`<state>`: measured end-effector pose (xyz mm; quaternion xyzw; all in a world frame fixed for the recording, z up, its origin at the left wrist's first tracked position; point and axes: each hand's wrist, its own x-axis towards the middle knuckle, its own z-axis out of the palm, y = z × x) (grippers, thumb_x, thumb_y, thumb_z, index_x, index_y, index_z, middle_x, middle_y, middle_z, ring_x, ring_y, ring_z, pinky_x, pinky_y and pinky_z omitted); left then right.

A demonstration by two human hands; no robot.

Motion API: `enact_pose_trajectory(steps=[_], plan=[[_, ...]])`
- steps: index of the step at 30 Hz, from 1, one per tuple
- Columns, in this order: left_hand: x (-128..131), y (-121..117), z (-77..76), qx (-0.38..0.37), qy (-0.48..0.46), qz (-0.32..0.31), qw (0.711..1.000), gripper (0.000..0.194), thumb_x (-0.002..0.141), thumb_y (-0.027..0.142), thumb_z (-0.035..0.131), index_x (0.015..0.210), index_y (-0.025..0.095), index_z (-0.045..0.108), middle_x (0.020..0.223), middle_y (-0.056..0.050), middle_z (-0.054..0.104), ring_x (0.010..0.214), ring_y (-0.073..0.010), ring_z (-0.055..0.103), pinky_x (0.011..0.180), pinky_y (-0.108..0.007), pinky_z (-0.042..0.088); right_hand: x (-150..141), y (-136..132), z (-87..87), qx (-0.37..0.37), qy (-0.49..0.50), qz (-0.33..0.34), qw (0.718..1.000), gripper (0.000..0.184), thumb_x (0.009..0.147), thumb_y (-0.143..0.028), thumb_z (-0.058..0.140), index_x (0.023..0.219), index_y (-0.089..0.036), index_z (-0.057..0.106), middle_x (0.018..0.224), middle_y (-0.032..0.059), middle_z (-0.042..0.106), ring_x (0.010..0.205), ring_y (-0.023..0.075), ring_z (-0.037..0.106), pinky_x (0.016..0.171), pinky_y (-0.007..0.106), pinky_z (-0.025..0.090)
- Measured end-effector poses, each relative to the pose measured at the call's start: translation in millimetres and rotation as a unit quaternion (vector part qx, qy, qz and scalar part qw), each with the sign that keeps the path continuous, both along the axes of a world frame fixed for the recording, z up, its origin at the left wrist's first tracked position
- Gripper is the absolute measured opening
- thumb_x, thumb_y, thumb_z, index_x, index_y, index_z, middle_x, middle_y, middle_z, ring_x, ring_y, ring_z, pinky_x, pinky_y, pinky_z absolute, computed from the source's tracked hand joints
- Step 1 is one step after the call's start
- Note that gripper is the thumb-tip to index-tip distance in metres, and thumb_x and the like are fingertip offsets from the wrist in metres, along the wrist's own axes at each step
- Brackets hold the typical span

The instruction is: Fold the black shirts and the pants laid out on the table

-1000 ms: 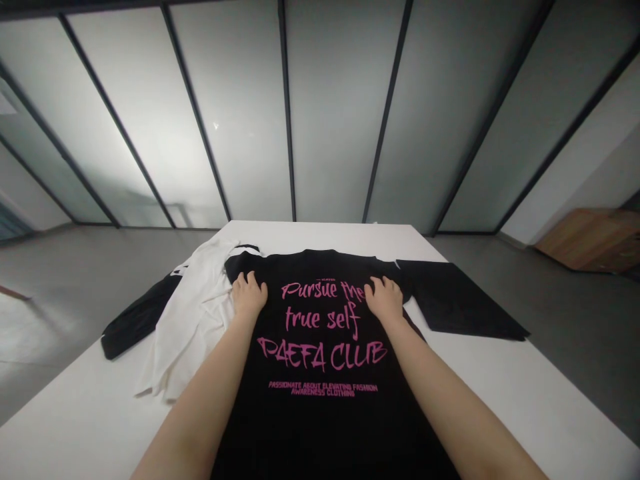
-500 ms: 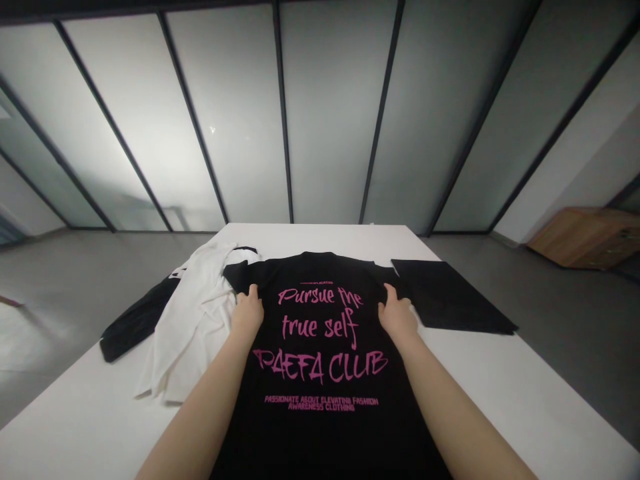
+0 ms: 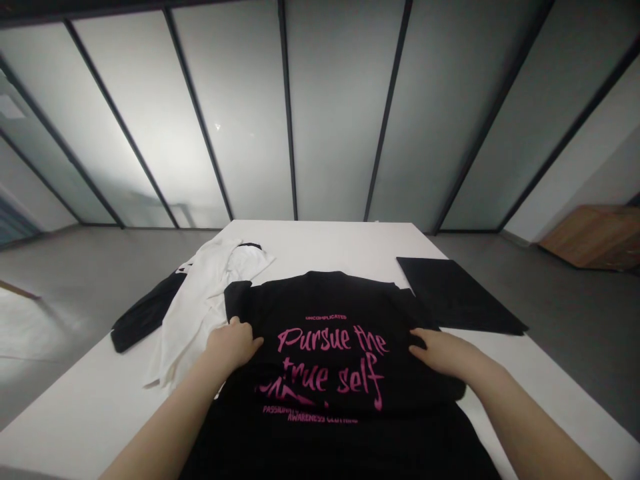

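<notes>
Shirt (image 3: 340,367) nearer, long axis pointing away, collar (image 3: 325,275) far

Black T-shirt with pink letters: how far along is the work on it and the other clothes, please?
The flat black cloth at right, straight-edged, looks done. In hand is the black T-shirt, its print buckled, gripped by the left hand and right hand. Apparently left: the rumpled white garment.
</notes>
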<state>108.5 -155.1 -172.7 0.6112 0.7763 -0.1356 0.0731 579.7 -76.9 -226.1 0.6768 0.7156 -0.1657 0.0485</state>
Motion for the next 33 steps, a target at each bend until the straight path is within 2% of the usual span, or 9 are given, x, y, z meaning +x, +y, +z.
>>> enact_pose_trajectory(steps=[3,9,12,16,20,24,29,31,33], plan=[[2,26,11.9,0.087,0.012,-0.026,0.996,0.053,0.102,0.055,0.045,0.114,0.016,0.078,0.122,-0.022,0.069,0.112,-0.0372,0.070,0.093,-0.047,0.055,-8,19,22.7,0.060,-0.016,-0.004,0.998,0.038,0.099,-0.052,0.057,0.109,-0.024,0.081,0.112,0.0152,0.077,0.105,0.0355,0.074,0.089,0.045,0.054],[-4,115,-10.6,0.190,-0.018,-0.078,0.979,0.042,0.104,0.032,0.043,0.134,0.016,0.067,0.135,-0.019,0.067,0.125,-0.0322,0.064,0.105,-0.042,0.049,-58,72,34.2,0.178,-0.007,0.046,0.983,0.049,0.103,-0.033,0.053,0.147,-0.013,0.061,0.144,0.0223,0.062,0.128,0.0348,0.064,0.105,0.043,0.049],[-13,142,-30.1,0.163,-0.058,-0.069,0.983,0.044,0.102,0.037,0.049,0.136,0.015,0.065,0.138,-0.021,0.065,0.128,-0.0352,0.062,0.106,-0.045,0.048,-64,95,25.5,0.104,-0.011,0.017,0.994,0.066,0.101,-0.035,0.060,0.160,-0.012,0.044,0.157,0.0259,0.051,0.139,0.0406,0.056,0.110,0.051,0.047],[-28,156,-38.5,0.129,-0.096,-0.073,0.984,0.033,0.098,0.040,0.054,0.115,0.018,0.072,0.121,-0.018,0.073,0.116,-0.0342,0.068,0.096,-0.041,0.052,-54,120,27.7,0.025,-0.012,-0.031,0.999,0.056,0.094,-0.035,0.069,0.143,-0.008,0.062,0.142,0.0278,0.063,0.133,0.0438,0.060,0.105,0.052,0.050],[-43,167,-26.1,0.109,-0.150,-0.102,0.977,0.029,0.096,0.043,0.053,0.097,0.020,0.070,0.101,-0.009,0.076,0.099,-0.0263,0.071,0.084,-0.032,0.051,-36,137,44.9,-0.040,0.042,-0.023,0.998,0.034,0.088,-0.038,0.076,0.114,-0.015,0.077,0.116,0.0167,0.077,0.109,0.0310,0.073,0.089,0.037,0.058],[-60,182,-3.3,0.094,-0.237,-0.096,0.962,0.029,0.087,0.048,0.059,0.081,0.021,0.068,0.077,-0.003,0.069,0.081,-0.0235,0.068,0.072,-0.030,0.049,-20,148,62.5,-0.129,0.139,-0.103,0.976,0.034,0.085,-0.044,0.078,0.107,-0.018,0.078,0.104,0.0142,0.078,0.091,0.0283,0.074,0.074,0.036,0.059],[-60,196,23.0,0.145,-0.197,-0.037,0.969,0.023,0.084,0.042,0.066,0.087,0.021,0.073,0.092,-0.007,0.072,0.098,-0.0283,0.068,0.086,-0.034,0.050,-25,159,66.9,0.035,0.113,-0.106,0.987,0.038,0.088,-0.027,0.069,0.124,-0.018,0.074,0.125,0.0162,0.073,0.114,0.0326,0.068,0.095,0.042,0.054],[-40,196,27.6,0.235,-0.145,0.019,0.961,0.028,0.091,0.037,0.060,0.108,0.020,0.073,0.116,-0.014,0.071,0.117,-0.0337,0.063,0.097,-0.041,0.048,-41,159,60.1,0.141,0.096,-0.134,0.976,0.056,0.092,-0.025,0.062,0.148,-0.017,0.060,0.147,0.0217,0.060,0.134,0.0385,0.055,0.110,0.052,0.044],[-7,193,26.3,0.362,-0.094,0.093,0.923,0.038,0.096,0.033,0.056,0.131,0.021,0.067,0.141,-0.018,0.060,0.132,-0.0379,0.054,0.104,-0.048,0.045,-66,152,49.0,0.306,0.079,-0.167,0.934,0.067,0.094,-0.026,0.058,0.159,-0.016,0.046,0.158,0.0264,0.047,0.143,0.0435,0.045,0.116,0.060,0.034]])
